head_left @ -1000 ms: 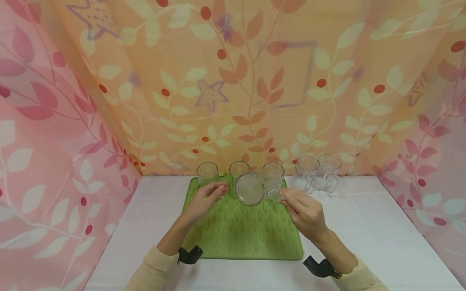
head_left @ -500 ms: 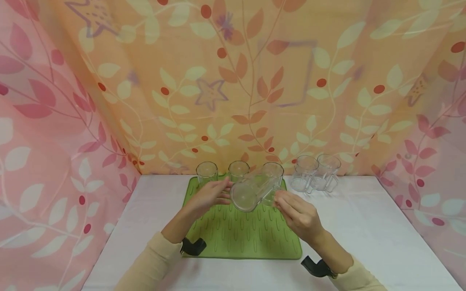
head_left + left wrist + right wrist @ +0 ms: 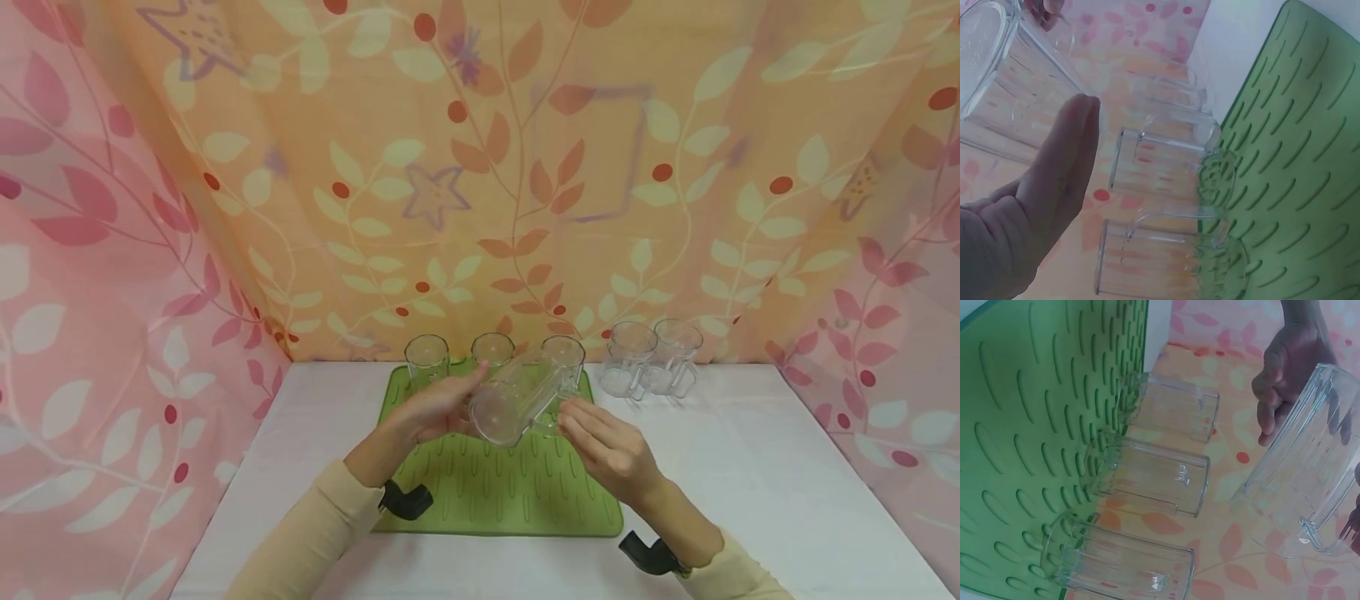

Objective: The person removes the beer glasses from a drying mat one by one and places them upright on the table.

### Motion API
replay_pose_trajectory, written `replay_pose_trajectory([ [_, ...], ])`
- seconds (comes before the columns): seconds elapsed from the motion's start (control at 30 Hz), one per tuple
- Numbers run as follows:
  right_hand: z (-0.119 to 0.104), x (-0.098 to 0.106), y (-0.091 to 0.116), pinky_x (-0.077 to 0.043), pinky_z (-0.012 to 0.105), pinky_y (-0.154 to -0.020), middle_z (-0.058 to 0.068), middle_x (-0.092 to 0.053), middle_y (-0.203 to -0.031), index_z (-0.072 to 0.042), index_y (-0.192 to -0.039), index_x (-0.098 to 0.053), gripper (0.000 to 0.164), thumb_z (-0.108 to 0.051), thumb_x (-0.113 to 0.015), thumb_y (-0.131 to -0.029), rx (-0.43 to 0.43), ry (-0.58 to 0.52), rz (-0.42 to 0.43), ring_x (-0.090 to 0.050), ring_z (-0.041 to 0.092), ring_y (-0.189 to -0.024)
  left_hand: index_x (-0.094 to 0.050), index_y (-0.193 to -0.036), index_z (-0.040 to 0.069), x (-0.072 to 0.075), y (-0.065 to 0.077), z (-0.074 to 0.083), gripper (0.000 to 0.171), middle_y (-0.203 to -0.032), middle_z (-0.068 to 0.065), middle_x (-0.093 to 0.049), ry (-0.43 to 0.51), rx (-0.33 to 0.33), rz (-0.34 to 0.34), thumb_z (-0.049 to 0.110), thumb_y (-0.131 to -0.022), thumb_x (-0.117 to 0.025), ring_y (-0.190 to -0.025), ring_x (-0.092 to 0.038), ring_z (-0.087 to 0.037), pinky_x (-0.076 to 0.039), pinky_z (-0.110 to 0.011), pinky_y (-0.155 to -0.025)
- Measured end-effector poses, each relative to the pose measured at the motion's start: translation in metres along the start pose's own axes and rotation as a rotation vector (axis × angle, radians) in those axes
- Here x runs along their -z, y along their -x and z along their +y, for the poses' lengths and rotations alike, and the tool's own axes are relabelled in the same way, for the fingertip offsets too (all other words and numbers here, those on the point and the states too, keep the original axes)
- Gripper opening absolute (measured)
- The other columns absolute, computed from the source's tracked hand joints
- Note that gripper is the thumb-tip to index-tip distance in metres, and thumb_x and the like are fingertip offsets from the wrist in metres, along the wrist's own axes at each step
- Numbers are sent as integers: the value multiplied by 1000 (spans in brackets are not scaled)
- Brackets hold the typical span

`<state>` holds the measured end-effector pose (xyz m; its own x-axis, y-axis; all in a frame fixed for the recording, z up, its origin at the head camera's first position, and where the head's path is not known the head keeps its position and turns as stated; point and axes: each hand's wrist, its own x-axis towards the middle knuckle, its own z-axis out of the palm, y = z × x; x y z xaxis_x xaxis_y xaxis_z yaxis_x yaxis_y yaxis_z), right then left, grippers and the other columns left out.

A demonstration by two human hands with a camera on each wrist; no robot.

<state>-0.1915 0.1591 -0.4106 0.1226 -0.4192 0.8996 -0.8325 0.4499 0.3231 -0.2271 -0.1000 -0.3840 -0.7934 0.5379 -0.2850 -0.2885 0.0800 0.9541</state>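
A clear glass mug (image 3: pixel 498 414) hangs tilted over the mat, its round base towards me and its other end up and to the right. My right hand (image 3: pixel 613 446) pinches the mug's handle at its right side. My left hand (image 3: pixel 442 408) lies along the mug's left side, thumb up and fingers partly hidden behind the glass. In the left wrist view the straight fingers (image 3: pixel 1063 147) reach right beside the mug's wall (image 3: pixel 1029 94). The right wrist view shows the handle (image 3: pixel 1319 537) at the right fingers, with the left palm (image 3: pixel 1294 369) facing the glass.
Along the back edge of a green ridged mat (image 3: pixel 502 500) stand three glass mugs: left (image 3: pixel 427 360), middle (image 3: pixel 492 347) and right (image 3: pixel 566 354). Two more mugs (image 3: pixel 628 367) stand on the white table (image 3: pixel 720 467) at right. Patterned cloth (image 3: pixel 517 250) rises behind and at both sides.
The mug has moved slightly down and left, and its side now shows more. My left hand has come in from the left up to the mug; the right hand has kept its pinch.
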Motion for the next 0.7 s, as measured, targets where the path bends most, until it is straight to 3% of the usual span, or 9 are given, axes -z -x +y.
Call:
replay_pose_trajectory([
  [0.13, -1, -2, 1, -61, 35, -64, 20, -74, -79, 5, -80, -74, 25, -6, -58, -97, 20, -4, 6, -72, 33, -70, -42, -142, -6, -2, -1, -1, 71, -132, -26, -58, 21, 21, -45, 52, -101, -41, -97, -69, -21, -59, -45, -88],
  [0.23, -2, -2, 2, -61, 34, -64, 20, -74, -79, 5, -80, -74, 26, -6, -57, -97, 22, 0, -4, -72, 33, -71, -40, -143, -5, -1, -2, -2, 65, -134, -25, -58, 40, 33, -54, 45, -102, -43, -97, -70, -19, -59, -46, -88],
  [0.37, -3, -1, 3, -60, 33, -64, 19, -75, -80, 4, -80, -74, 27, -6, -56, -98, 12, 3, -25, -72, 32, -72, -41, -142, -5, -1, -3, -3, 62, -113, -13, -70, 80, 57, -46, 42, -101, -46, -90, -72, -16, -60, -44, -85],
  [0.47, -3, -1, 3, -61, 33, -64, 19, -75, -81, 4, -80, -74, 27, -6, -56, -98, 14, 7, -32, -72, 32, -72, -42, -139, -6, -1, -3, -3, 62, -97, -3, -71, 115, 69, -44, 42, -101, -47, -84, -72, -14, -62, -39, -80],
  [0.7, -5, -2, -3, -60, 34, -62, 20, -74, -79, 6, -78, -73, 27, -4, -57, -97, 49, 8, -2, -72, 32, -69, -42, -139, -7, -1, -2, -3, 62, -91, -1, -72, 152, 73, -65, 42, -100, -47, -82, -72, -12, -62, -31, -73],
])
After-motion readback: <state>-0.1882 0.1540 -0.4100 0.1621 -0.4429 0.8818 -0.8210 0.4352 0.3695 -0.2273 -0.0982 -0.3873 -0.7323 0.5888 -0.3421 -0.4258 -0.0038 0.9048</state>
